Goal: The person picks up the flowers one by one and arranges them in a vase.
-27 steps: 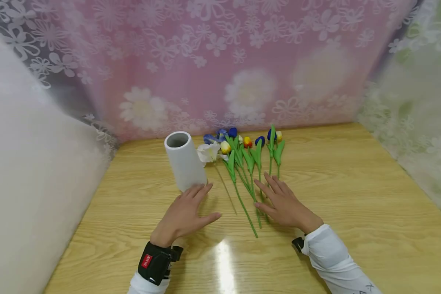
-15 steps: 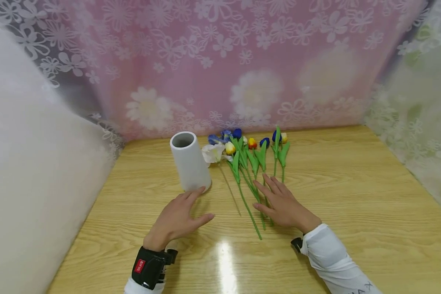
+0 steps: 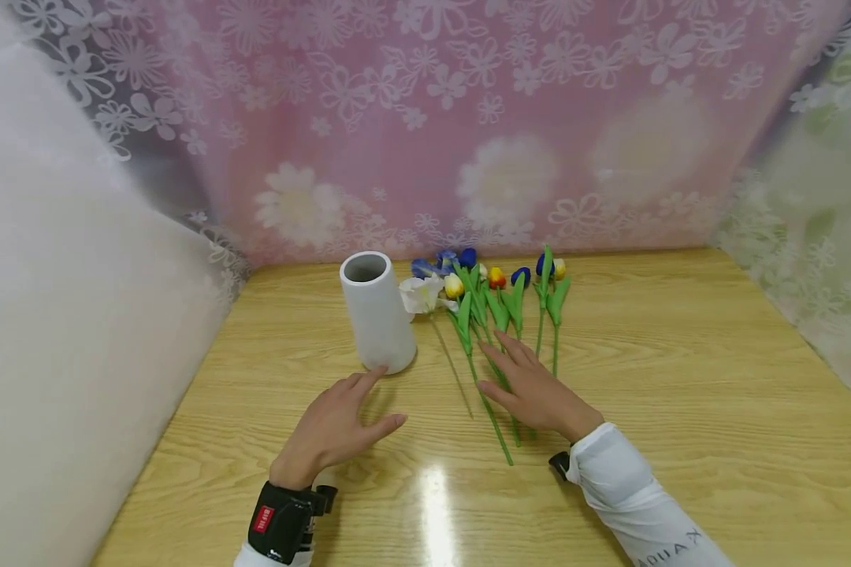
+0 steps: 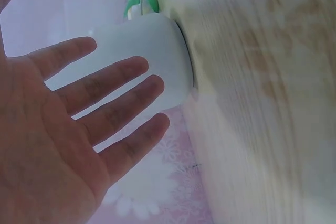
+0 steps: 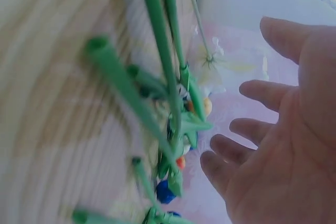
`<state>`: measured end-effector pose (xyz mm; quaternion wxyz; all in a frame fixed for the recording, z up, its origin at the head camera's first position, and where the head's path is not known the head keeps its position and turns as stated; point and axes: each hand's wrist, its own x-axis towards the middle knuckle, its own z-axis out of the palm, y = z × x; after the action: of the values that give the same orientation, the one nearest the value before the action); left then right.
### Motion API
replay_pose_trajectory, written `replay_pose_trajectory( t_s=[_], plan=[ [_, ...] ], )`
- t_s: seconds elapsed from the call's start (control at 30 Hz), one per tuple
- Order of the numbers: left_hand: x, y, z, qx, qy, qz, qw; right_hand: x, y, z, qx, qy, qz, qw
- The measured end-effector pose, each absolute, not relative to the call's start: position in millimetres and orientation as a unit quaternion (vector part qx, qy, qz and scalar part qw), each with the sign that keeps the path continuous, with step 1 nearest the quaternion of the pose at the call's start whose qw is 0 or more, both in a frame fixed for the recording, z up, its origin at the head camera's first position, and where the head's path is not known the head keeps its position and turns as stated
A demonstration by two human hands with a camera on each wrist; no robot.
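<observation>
A white tapered vase [image 3: 377, 313] stands upright on the wooden table [image 3: 681, 409]; the left wrist view shows the vase [image 4: 157, 51] beyond spread fingers. My left hand [image 3: 354, 409] lies flat and open, its fingertips at the vase's base. Several artificial flowers [image 3: 496, 287] with green stems lie in a row to the right of the vase, heads toward the curtain. Flat over the middle stems is my right hand [image 3: 518, 382], fingers straight. In the right wrist view the right hand [image 5: 273, 145] is open above the green stems [image 5: 157, 66]. Neither hand holds anything.
A pink floral lace curtain [image 3: 468, 118] closes off the back of the table. A white drape [image 3: 64, 331] bounds the left side and a pale green one [image 3: 823, 236] the right. Bare wood lies right of the flowers and in front of both hands.
My left hand has drawn back slightly from the vase's side to its base. My right hand has slid left across the stems. The head view has shifted a little.
</observation>
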<state>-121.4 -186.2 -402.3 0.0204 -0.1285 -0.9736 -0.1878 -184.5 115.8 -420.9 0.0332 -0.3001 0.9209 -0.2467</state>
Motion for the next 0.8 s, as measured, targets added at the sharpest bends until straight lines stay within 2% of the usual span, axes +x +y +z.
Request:
replay_pose_trajectory(
  t_s=[0.2, 0.5, 0.8],
  plan=[
    [-119, -192, -404, -0.117, -0.975, -0.188, 0.023, -193, 97, -418, -0.296, 0.913, -0.276, 0.056],
    [-114, -201, -407, -0.099, -0.976, -0.193, 0.023, -208, 74, -417, -0.298, 0.914, -0.269, 0.061],
    [-110, -211, -405, -0.085, -0.98, -0.181, 0.02, -215, 58, -417, -0.273, 0.91, -0.29, 0.111]
  ],
)
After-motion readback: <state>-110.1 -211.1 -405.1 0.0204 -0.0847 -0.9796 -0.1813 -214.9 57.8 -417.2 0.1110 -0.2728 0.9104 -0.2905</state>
